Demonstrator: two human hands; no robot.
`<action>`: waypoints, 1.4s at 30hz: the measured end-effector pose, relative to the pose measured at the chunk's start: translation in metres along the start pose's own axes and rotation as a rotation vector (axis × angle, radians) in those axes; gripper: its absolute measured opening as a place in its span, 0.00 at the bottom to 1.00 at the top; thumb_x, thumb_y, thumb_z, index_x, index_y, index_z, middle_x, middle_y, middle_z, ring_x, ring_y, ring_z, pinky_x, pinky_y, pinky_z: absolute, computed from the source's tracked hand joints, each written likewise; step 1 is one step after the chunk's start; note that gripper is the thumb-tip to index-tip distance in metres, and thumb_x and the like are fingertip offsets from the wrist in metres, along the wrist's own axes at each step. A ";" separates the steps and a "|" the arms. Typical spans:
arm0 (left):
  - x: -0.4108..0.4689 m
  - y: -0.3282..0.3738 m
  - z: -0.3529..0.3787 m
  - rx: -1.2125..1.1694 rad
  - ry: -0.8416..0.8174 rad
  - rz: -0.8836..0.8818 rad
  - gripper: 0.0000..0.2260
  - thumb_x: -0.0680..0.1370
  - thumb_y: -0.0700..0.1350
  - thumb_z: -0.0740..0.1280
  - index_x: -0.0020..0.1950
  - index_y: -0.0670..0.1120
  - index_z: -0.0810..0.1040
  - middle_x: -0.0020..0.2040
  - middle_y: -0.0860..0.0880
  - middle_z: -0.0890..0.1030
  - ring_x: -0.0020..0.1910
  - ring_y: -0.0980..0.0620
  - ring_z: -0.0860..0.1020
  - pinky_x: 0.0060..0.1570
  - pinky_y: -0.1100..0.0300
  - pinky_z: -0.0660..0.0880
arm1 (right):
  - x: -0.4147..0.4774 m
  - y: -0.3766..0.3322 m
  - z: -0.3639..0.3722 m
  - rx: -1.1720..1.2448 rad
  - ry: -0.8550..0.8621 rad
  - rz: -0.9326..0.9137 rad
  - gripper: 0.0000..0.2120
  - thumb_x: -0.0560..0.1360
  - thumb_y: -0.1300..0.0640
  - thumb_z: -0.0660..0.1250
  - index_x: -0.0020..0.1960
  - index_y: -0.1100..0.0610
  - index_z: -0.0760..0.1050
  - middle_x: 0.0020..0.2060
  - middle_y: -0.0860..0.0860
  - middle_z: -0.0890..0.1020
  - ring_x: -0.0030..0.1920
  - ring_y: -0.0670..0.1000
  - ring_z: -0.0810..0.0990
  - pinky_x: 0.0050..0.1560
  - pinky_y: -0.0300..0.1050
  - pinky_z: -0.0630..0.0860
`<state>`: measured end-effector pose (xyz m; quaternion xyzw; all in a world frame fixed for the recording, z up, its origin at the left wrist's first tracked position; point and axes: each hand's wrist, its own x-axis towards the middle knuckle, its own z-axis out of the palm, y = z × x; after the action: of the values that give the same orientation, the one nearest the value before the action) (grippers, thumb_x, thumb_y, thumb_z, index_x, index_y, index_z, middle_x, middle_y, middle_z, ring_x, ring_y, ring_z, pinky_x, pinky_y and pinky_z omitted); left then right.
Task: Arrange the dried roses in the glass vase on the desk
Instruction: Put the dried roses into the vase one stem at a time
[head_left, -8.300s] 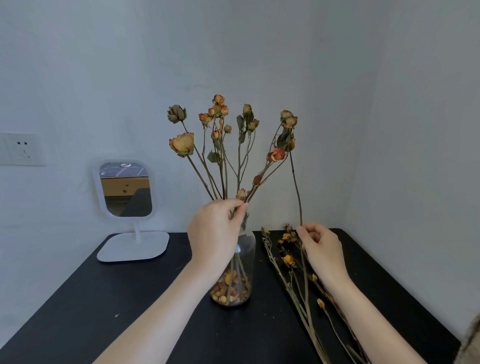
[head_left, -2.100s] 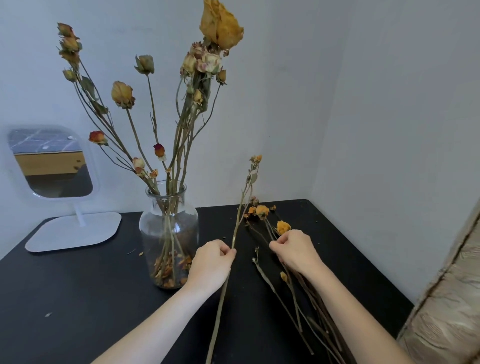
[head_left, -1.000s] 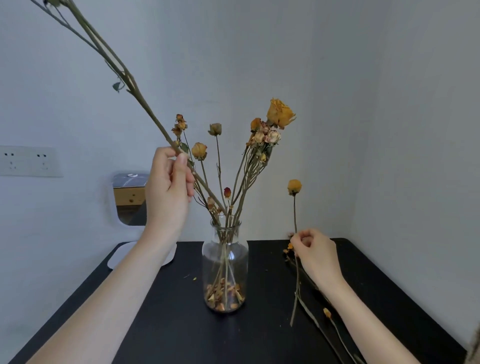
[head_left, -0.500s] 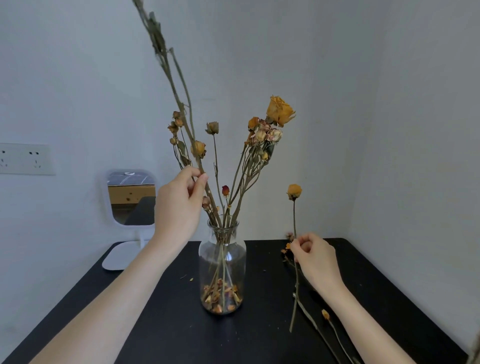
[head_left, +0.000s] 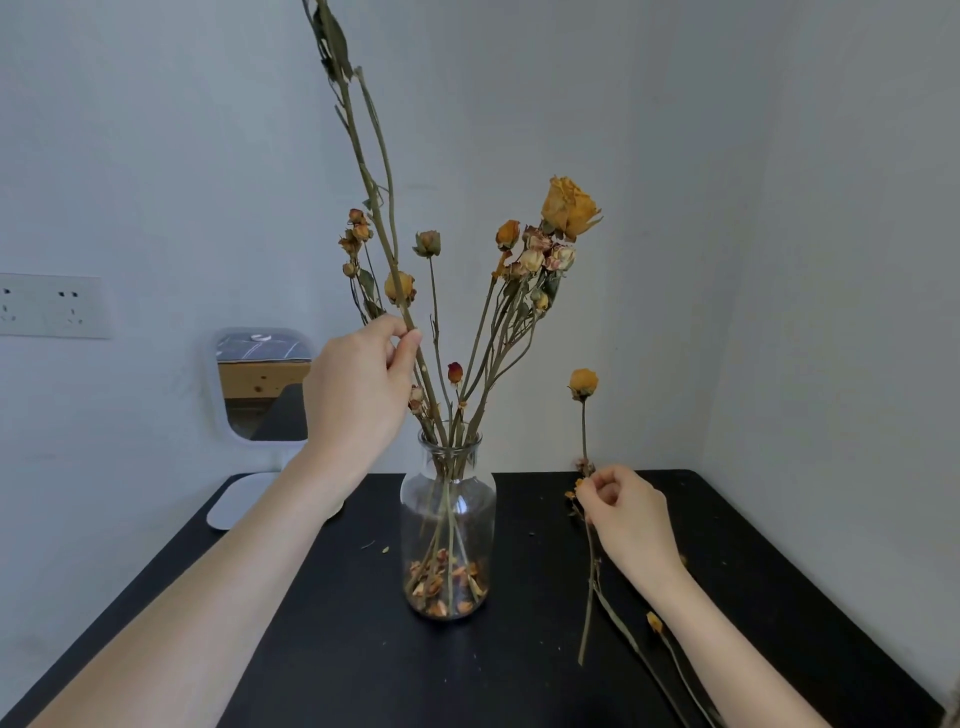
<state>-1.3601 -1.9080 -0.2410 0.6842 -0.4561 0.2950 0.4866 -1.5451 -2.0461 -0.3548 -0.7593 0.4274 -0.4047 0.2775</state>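
A clear glass vase (head_left: 448, 499) stands mid-desk with several dried roses (head_left: 569, 208) in it and loose petals at its bottom. My left hand (head_left: 358, 389) pinches a long dried stem (head_left: 371, 182) just above the vase mouth; the stem's lower end sits inside the vase and its top runs out of view. My right hand (head_left: 623, 514) holds a short single yellow rose (head_left: 583, 383) upright to the right of the vase. More dried stems (head_left: 670, 654) lie on the desk under my right forearm.
The black desk (head_left: 322, 649) sits in a corner between white walls. A white stand mirror (head_left: 262, 384) is at the back left, partly behind my left arm. A wall socket (head_left: 52, 305) is on the left wall. Small crumbs lie near the vase.
My left hand has swung the long stem from a leftward lean to nearly upright and lowered it into the vase. My right hand keeps the single yellow rose almost still.
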 end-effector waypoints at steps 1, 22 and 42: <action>0.001 0.001 0.000 -0.004 0.009 -0.001 0.09 0.79 0.47 0.62 0.47 0.44 0.79 0.23 0.58 0.66 0.23 0.61 0.66 0.26 0.66 0.58 | 0.000 0.000 0.001 0.000 -0.001 0.002 0.03 0.76 0.54 0.64 0.44 0.52 0.73 0.33 0.49 0.79 0.35 0.46 0.78 0.33 0.33 0.69; -0.012 0.007 0.011 -0.173 -0.092 -0.096 0.13 0.76 0.52 0.65 0.55 0.47 0.81 0.25 0.52 0.76 0.29 0.54 0.77 0.39 0.65 0.73 | -0.003 0.000 0.007 0.008 0.000 -0.009 0.03 0.75 0.55 0.65 0.45 0.53 0.74 0.32 0.49 0.78 0.32 0.45 0.76 0.30 0.32 0.68; -0.104 -0.054 0.055 -0.209 -0.309 -0.356 0.13 0.74 0.51 0.66 0.55 0.50 0.69 0.50 0.52 0.73 0.51 0.53 0.73 0.49 0.60 0.72 | 0.007 -0.019 -0.005 0.325 0.098 -0.020 0.02 0.76 0.56 0.63 0.46 0.50 0.72 0.35 0.49 0.80 0.39 0.45 0.80 0.37 0.36 0.71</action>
<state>-1.3558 -1.9189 -0.3697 0.7368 -0.4253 0.0478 0.5235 -1.5393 -2.0437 -0.3343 -0.6878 0.3619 -0.5078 0.3716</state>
